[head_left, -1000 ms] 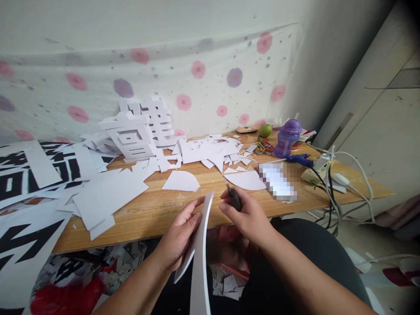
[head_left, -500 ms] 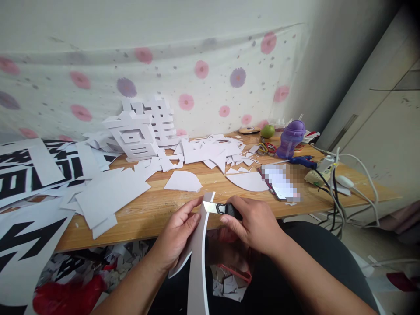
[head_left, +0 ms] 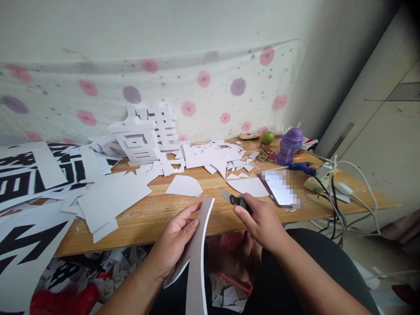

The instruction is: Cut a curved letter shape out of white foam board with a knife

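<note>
A long curved white foam board piece (head_left: 198, 258) hangs over the table's front edge, its upper part pinched in my left hand (head_left: 179, 236). A lower flap of the same white material curls out below that hand. My right hand (head_left: 262, 218) is closed round the black handle of a utility knife (head_left: 236, 200), whose blade points up and left, apart from the board. Beyond my hands, a white fan-shaped piece (head_left: 184, 186) and a curved white offcut (head_left: 249, 187) lie on the wooden table (head_left: 147, 223).
White cut-out characters (head_left: 139, 140) stand at the back among scraps. Printed sheets (head_left: 29, 240) cover the left. On the right are a phone (head_left: 278, 188), purple bottle (head_left: 290, 146), scissors (head_left: 267, 153), green fruit (head_left: 267, 138) and cables (head_left: 337, 205). Scraps and a red bag lie below.
My right hand has moved the knife off the board, to the right and slightly up. My left hand still holds the board. The view has tilted slightly.
</note>
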Motion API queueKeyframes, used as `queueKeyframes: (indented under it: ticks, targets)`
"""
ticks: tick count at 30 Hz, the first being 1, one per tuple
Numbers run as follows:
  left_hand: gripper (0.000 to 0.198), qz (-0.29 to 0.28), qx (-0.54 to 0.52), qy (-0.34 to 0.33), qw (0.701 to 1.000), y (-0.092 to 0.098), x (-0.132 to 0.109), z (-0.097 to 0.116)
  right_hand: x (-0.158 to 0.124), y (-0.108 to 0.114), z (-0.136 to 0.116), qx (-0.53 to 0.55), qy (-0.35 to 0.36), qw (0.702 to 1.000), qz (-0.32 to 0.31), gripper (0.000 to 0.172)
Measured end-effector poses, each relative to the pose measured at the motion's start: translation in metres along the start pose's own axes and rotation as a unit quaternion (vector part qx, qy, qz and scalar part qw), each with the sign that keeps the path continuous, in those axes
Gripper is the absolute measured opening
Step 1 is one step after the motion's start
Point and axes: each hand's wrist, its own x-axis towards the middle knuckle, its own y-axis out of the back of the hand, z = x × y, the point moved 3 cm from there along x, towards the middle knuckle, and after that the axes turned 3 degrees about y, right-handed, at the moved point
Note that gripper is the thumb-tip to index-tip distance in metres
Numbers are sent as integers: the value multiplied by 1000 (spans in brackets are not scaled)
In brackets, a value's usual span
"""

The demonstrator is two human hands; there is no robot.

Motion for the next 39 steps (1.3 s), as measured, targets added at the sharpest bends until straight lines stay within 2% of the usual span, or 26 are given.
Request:
queueKeyframes:
  ticks: [3, 7, 10, 15, 18, 21, 25, 28, 32, 36, 39]
  targets:
    - [67, 39, 16, -13, 999, 5, 3, -2, -1, -7, 1, 197, -29, 980, 11, 46]
    - [79, 98, 66, -78, 990, 19, 13, 9, -5, -23, -2, 422, -92, 899, -69, 46]
    - [85, 122, 72, -105, 984, 30, 20, 18, -10, -29, -4, 495, -146, 851, -100, 45]
    - [89, 138, 80, -109, 981, 39, 24, 23, -15, -33, -4, 522, -195, 823, -115, 41]
    - [86, 124, 92, -102, 983, 38, 21, 25, -15, -35, 0, 518, -223, 821, -86, 39]
    - [80, 91, 111, -93, 985, 43, 14, 31, -12, -35, 4, 505, -227, 832, -11, 37]
    - [78, 36, 182, -63, 981, 63, 1, 37, -7, -36, 10, 507, -224, 828, 86, 36]
    - [75, 12, 289, -60, 955, 83, -9, 38, -3, -35, 15, 497, -229, 829, 117, 36]
    - [67, 79, 384, -68, 917, 99, -17, 36, 0, -31, 15, 495, -224, 827, 142, 35]
    - [66, 131, 403, -106, 899, 95, -19, 33, 1, -31, 9, 507, -228, 817, 153, 36]
    - [55, 167, 396, -162, 889, 90, -20, 34, 1, -34, 7, 510, -235, 814, 149, 36]
